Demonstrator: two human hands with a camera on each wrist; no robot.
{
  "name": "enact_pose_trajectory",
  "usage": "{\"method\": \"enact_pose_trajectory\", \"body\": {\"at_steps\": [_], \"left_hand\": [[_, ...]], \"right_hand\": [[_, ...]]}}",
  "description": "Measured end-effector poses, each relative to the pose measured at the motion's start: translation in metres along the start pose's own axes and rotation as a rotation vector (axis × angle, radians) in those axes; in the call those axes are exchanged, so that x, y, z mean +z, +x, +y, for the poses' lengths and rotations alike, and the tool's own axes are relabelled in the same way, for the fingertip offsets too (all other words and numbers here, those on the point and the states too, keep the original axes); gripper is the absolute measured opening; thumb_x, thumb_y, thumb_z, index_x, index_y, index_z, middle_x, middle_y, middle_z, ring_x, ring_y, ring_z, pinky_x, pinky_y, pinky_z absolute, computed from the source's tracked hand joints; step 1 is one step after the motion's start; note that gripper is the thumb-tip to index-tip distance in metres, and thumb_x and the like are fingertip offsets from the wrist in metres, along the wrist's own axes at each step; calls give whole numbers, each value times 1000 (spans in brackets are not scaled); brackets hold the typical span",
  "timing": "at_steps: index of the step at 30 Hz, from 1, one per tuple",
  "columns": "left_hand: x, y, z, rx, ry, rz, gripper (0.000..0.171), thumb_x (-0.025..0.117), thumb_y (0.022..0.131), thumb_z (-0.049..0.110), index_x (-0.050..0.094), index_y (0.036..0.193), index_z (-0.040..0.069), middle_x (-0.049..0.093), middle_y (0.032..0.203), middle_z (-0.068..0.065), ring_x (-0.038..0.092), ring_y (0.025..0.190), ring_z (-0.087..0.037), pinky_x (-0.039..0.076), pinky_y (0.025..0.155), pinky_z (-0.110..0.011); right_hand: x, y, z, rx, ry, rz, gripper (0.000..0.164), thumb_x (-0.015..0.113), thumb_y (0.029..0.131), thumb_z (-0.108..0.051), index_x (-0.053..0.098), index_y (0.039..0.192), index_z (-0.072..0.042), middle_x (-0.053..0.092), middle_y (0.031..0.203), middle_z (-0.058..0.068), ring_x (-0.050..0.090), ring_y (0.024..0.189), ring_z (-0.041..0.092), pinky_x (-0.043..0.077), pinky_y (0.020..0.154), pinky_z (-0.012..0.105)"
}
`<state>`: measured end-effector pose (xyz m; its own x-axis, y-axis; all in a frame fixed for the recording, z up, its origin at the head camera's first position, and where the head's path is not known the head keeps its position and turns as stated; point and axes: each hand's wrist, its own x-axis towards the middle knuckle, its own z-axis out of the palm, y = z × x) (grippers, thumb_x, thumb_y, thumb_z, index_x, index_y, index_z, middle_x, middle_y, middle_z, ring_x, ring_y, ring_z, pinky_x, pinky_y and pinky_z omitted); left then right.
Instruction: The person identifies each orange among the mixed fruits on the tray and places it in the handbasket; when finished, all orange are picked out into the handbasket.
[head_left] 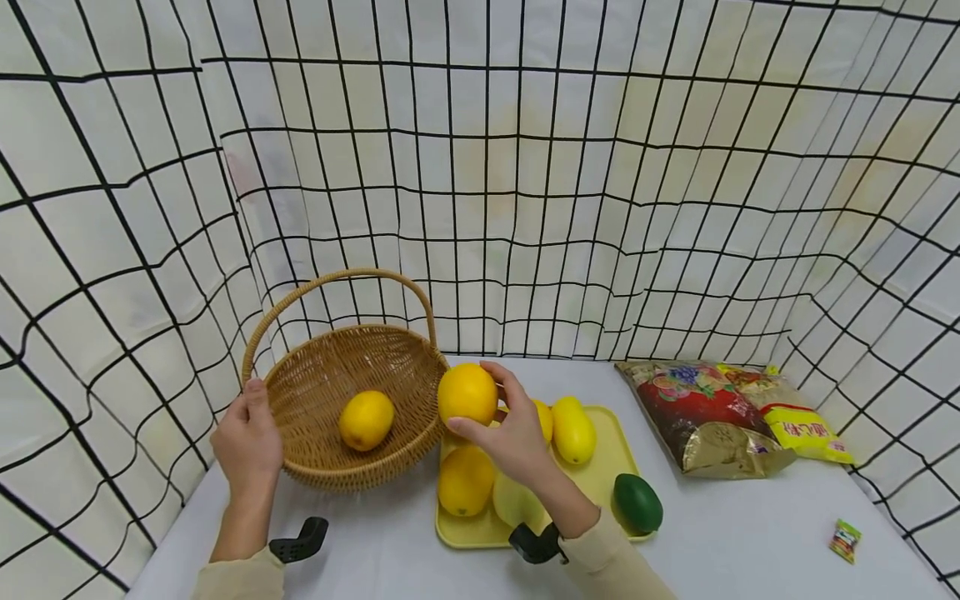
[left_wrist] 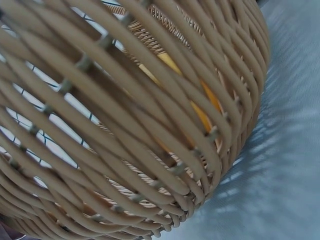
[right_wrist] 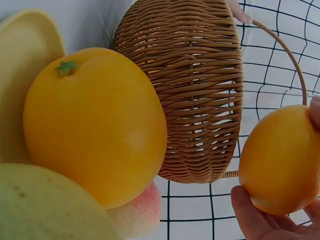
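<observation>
A person's left hand grips a wicker basket at its rim, thumb over the edge, seemingly to steady it with its mouth tilted viewer-ward around a yellow fruit, while the right hand, fingers clamped on an orange, holds it beside the rim, above a yellow tray whose raised edge likely checks rolling fruit; the white tabletop meets white, black-gridded walls
</observation>
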<state>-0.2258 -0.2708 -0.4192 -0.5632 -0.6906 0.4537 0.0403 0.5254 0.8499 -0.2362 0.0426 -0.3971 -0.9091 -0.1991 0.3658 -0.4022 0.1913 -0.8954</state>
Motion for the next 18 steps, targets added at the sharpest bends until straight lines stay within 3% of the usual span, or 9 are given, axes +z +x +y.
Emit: {"method": "enact_pose_trajectory", "body": {"at_steps": [8,18], "left_hand": [[-1,0,0,-15,-9,-13,58,42,102,52,36,60,11,27,49,2,20,44,-10,16,46,-30],[-1,0,1,-7,3,-1,58,42,101,54,39,62,11,30,50,3,25,47,-11,19,49,-31]], "right_hand": [[13,10,-2,-61,14,-47,77,84,78,-30,42,143,-23,52,135,-1,55,110,19,52,86,37],[28,17,-5,-29,64,-64,78,84,79,-32,41,144,-28,50,136,-5,60,102,19,53,80,33]]}}
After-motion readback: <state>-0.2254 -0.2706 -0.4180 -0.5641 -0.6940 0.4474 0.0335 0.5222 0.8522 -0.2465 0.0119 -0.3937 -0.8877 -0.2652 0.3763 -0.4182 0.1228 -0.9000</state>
